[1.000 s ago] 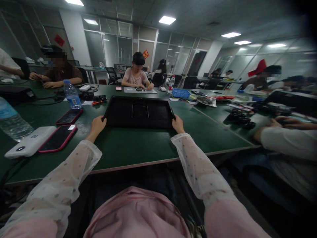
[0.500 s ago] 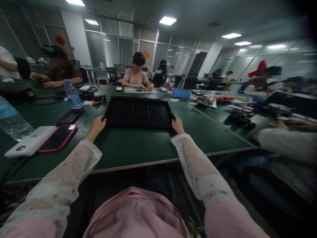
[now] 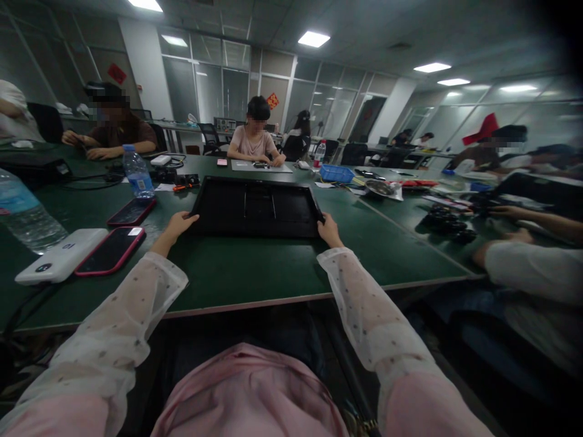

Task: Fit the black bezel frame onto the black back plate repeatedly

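A flat black tray-like panel (image 3: 256, 207) lies on the green table (image 3: 246, 273) straight ahead of me. My left hand (image 3: 178, 224) rests at its near left corner, fingers stretched out flat against the edge. My right hand (image 3: 328, 230) grips the near right corner of the panel. Both arms wear sheer white dotted sleeves.
Two red-cased phones (image 3: 110, 250) (image 3: 132, 212), a white power bank (image 3: 59, 263) and water bottles (image 3: 137, 174) (image 3: 25, 213) lie to the left. A person's arms (image 3: 523, 255) work at the right beside black parts (image 3: 449, 223). Other people sit across the table; a blue basket (image 3: 336, 173) stands beyond.
My left hand's fingers have loosened and flattened out at the panel's corner. The view shifted slightly left. The person at the right moved their hands.
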`<action>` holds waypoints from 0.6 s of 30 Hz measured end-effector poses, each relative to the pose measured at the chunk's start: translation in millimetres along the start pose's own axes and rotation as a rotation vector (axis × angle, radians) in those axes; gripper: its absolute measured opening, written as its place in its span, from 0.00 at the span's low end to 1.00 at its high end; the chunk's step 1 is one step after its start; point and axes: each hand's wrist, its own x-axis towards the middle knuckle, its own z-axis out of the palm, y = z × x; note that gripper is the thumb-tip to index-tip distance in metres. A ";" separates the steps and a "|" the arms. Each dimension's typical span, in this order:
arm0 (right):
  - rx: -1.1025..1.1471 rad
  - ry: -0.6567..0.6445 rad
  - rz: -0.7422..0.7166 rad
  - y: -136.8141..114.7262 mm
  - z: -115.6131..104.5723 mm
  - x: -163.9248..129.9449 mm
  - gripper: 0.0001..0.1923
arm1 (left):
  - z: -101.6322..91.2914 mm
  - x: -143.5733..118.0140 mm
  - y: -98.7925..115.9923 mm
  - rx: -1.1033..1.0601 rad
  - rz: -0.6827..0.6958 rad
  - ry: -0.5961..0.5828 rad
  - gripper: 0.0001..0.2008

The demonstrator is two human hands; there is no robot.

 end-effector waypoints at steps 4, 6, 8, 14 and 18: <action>-0.002 -0.031 -0.001 -1.4 3.1 1.3 0.25 | -10.1 2.6 -10.3 0.272 -0.020 0.076 0.29; -0.012 -0.028 0.007 -4.0 5.5 -0.6 0.23 | -13.2 -0.4 -12.2 0.388 -0.037 0.102 0.32; -0.035 -0.017 0.000 -6.8 7.8 -3.1 0.23 | -13.9 -5.0 -11.3 0.439 -0.041 0.128 0.33; -0.162 -0.046 -0.020 -20.4 9.1 -5.2 0.24 | -10.8 -10.4 -8.3 0.508 -0.026 0.171 0.33; -0.213 -0.089 0.030 -33.8 8.0 -4.3 0.24 | -11.6 -6.3 -11.1 0.523 -0.010 0.172 0.33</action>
